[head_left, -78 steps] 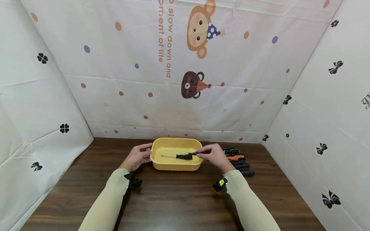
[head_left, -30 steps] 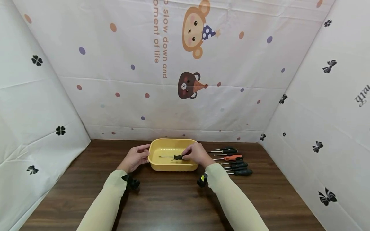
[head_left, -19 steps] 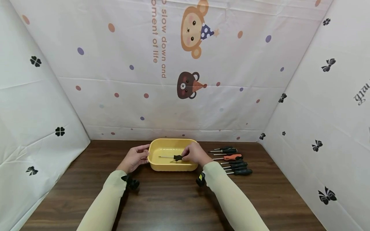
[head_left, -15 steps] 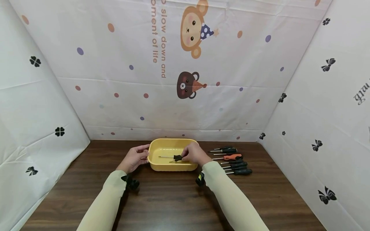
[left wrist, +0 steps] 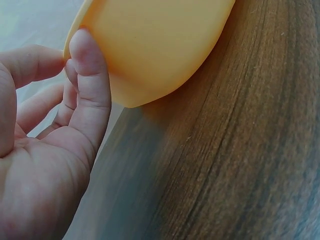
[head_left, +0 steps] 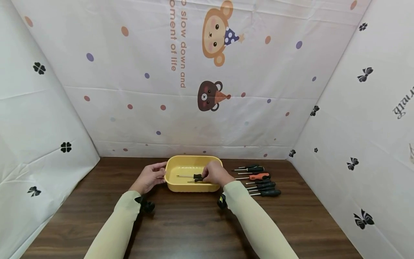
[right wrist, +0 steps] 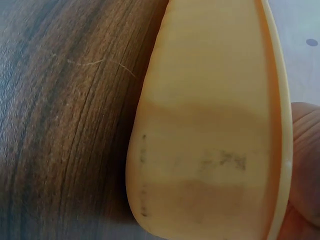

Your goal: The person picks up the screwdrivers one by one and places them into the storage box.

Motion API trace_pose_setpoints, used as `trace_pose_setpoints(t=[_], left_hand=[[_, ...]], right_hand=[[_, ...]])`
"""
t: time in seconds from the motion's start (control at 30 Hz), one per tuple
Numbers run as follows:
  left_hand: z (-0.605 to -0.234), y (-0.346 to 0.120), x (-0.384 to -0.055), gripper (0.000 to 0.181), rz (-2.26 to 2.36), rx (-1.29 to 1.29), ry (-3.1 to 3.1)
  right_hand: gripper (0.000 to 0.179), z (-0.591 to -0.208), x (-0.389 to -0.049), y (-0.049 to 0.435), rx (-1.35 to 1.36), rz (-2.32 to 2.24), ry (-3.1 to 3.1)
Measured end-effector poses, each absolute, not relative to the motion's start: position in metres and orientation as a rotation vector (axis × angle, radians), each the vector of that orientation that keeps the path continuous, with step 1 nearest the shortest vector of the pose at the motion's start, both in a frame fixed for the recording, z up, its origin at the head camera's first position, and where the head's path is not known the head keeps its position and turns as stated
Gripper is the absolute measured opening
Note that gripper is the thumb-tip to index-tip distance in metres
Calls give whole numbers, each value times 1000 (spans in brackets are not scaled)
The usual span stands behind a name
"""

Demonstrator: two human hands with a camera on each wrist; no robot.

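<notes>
A yellow plastic tray (head_left: 194, 188) stands on the dark wooden table. At its left end my left hand (head_left: 152, 177) holds the wall, and in the left wrist view the fingers (left wrist: 90, 75) lie against the rim and outer side. Inside the tray rests a screwdriver (head_left: 197, 176) with a black handle, its shaft pointing left. Beside it, nearer the front wall, is a second small black-handled screwdriver (head_left: 198, 180). My right hand (head_left: 215, 173) reaches in over the right end and pinches that second handle, hiding its end. In the right wrist view the tray wall covers most of the hand.
Right of the tray several screwdrivers lie in a row, handles to the right. Most are black, such as the nearest screwdriver (head_left: 271, 193); one has an orange handle (head_left: 259, 176). Printed white cloth (head_left: 181, 118) hangs behind and at both sides of the table (head_left: 181, 223).
My right hand has carried the small screwdriver left into the tray and lowered it toward the front, alongside the other one. The left hand stays at the tray's left end.
</notes>
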State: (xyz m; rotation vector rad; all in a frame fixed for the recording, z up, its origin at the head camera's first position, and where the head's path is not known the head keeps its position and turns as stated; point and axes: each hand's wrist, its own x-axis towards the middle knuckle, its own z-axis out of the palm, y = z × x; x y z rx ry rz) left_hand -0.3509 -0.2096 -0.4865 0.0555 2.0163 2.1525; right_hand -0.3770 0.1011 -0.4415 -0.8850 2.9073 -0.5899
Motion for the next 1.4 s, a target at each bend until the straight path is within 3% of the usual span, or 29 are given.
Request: trace_pose_setpoints(t=[1.17, 1.4], left_hand=[[-485, -208, -350, 56, 2146, 49, 2026], [-485, -209, -350, 56, 2146, 58, 2028]], right_hand=[[9, -446, -383, 89, -939, -221, 2960], [18, -444, -379, 84, -894, -206, 2983]])
